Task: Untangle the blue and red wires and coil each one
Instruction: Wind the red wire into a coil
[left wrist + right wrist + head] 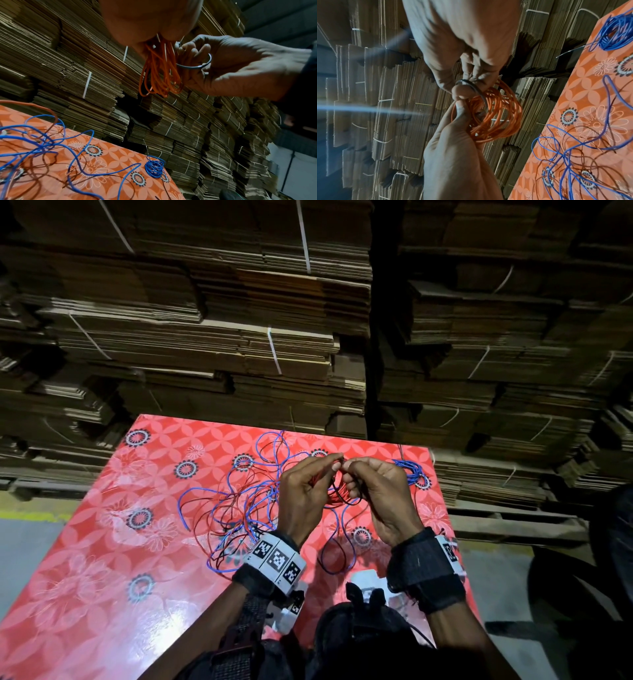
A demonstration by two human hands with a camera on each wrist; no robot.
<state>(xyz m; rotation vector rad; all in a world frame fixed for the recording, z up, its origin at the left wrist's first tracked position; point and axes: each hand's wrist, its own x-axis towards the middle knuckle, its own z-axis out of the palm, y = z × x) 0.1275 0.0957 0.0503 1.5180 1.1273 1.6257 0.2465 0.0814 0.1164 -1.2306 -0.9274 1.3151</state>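
Observation:
Both hands are raised above the red flowered table, holding a coil of red wire between them. My left hand grips the coil's top, and the loops hang below its palm. My right hand pinches the same spot, and a thin dark strand curls round its fingers. A tangle of blue and red wires lies loose on the table to the left of the hands. At the far right corner sits a small coil of blue wire, also seen in the wrist views.
Strapped stacks of flattened cardboard rise close behind the table's far edge. More loose blue and red loops lie under my wrists. A dark round object stands on the floor to the right of the table.

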